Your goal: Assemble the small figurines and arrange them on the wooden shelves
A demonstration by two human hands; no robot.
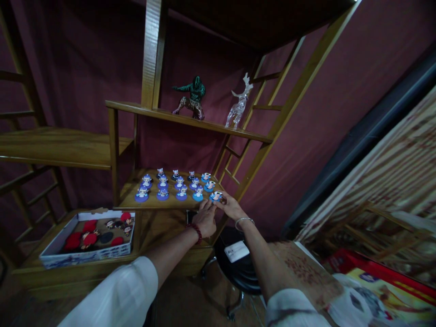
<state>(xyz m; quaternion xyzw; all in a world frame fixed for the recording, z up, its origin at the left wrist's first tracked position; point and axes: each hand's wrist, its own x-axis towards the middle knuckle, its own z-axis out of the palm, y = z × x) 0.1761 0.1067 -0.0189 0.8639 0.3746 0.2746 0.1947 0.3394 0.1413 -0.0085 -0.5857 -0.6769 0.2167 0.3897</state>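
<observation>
On the low wooden shelf [129, 196] stand rows of small figurines on round bases, several purple, some blue, with dark ones at the back. At the front right corner is a blue-based figurine [215, 196]. My right hand [232, 208], wearing a silver bangle, closes its fingertips at that figurine's right side. Just left of it, my left hand [204, 220], with a red bead bracelet, has its fingers bent and pressed together by the shelf's front edge. What those left fingers hold, if anything, is hidden.
Above, a shelf board [214, 126] carries a crouching green-and-brown figure [193, 97] and a clear deer figurine [238, 102]. A shallow box [86, 260] with red-based figurines sits lower left. Below my hands is a black stool [243, 277] with a white card [236, 251].
</observation>
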